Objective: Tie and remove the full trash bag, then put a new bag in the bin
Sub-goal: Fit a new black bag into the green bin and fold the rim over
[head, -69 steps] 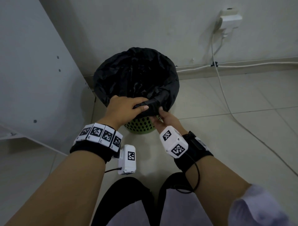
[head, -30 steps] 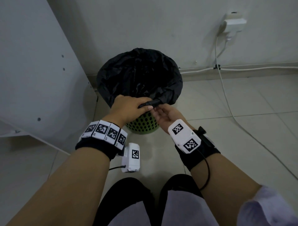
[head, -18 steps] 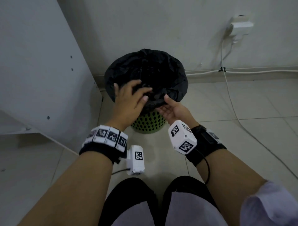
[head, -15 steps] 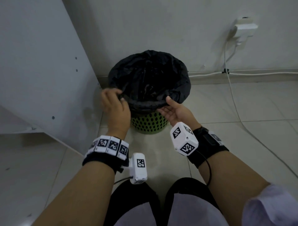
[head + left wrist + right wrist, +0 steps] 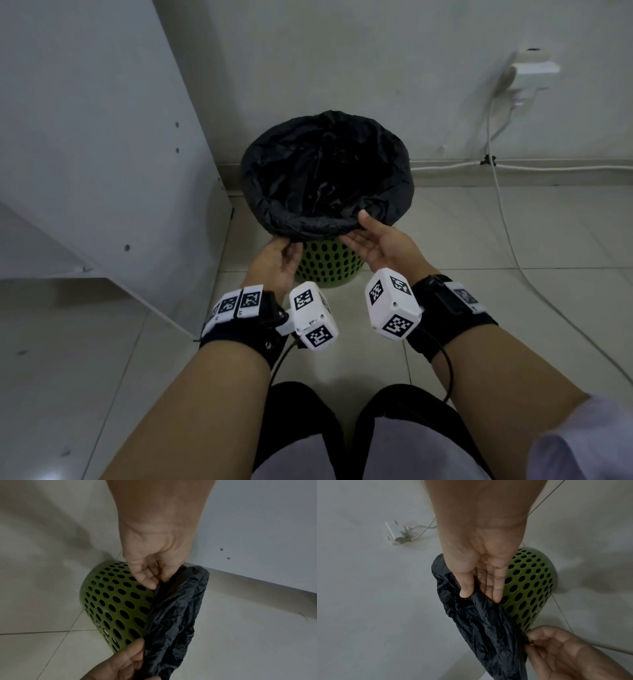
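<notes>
A black trash bag lines the green perforated bin, its top folded down over the rim. Both hands are at the near side of the rim, palms turned up. My left hand pinches the hem of the fold at the near left; the left wrist view shows its fingertips on the bag against the bin. My right hand pinches the fold at the near right, thumb on the bag and fingers beneath it. The bag's inside looks dark.
A white cabinet panel stands close to the bin's left. The wall is right behind the bin. A wall socket with a plug is up right, and a white cable trails over the tiled floor. My knees are below.
My left hand let go of the near middle of the rim, went round its left side, then came back under the near-left hem, palm up. My right hand stayed at the near rim.
</notes>
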Available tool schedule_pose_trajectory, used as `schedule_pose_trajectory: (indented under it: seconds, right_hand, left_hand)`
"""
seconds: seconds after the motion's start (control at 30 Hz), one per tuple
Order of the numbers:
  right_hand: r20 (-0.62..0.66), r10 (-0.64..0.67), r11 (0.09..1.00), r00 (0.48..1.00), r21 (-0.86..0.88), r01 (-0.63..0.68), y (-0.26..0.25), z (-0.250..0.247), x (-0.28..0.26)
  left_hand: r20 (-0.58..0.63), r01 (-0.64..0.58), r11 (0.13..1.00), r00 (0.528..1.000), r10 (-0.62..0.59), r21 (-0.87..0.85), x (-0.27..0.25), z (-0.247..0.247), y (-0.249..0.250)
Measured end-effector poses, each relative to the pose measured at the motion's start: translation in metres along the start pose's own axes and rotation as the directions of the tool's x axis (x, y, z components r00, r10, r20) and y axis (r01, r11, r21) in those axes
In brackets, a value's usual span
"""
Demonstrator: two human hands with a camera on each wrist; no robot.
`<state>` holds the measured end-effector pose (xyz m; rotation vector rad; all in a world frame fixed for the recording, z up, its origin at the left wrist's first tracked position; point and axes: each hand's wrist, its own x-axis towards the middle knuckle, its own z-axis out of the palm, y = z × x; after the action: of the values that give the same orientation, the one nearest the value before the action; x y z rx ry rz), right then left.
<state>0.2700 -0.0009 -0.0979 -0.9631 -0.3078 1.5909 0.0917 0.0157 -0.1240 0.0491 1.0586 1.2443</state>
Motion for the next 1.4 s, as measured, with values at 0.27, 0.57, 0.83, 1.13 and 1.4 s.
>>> schedule_pose_trajectory:
  seconds: [0.27, 0.57, 0.83, 1.13, 1.4]
  right_hand:
    - [0.009, -0.010, 1.000, 1.000, -0.010, 0.010, 0.002, 0.001, 0.004]
    - [0.013, -0.019, 0.999, 1.000, -0.035, 0.019, 0.003, 0.001, 0.003]
    - [0.041, -0.001, 0.999, 0.999, -0.052, 0.003, 0.002, 0.000, 0.007]
    - [0.043, -0.015, 0.998, 0.999, -0.059, 0.018, 0.004, 0.004, 0.010]
    - [0.018, -0.024, 0.998, 1.000, -0.058, 0.025, 0.007, 0.005, 0.010]
  left_hand:
    - [0.217, 0.025, 0.984, 0.976, 0.014, -0.176, -0.020, -0.010, 0.002]
    - [0.037, 0.071, 0.990, 0.997, -0.067, -0.122, -0.003, 0.005, -0.002]
    - [-0.050, 0.202, 0.979, 0.979, -0.200, 0.036, 0.006, 0.006, 0.016]
    - [0.138, 0.122, 0.982, 0.985, -0.102, -0.144, -0.012, 0.007, 0.023]
    - [0.150, 0.133, 0.991, 0.980, -0.128, -0.024, -0.006, 0.015, 0.026]
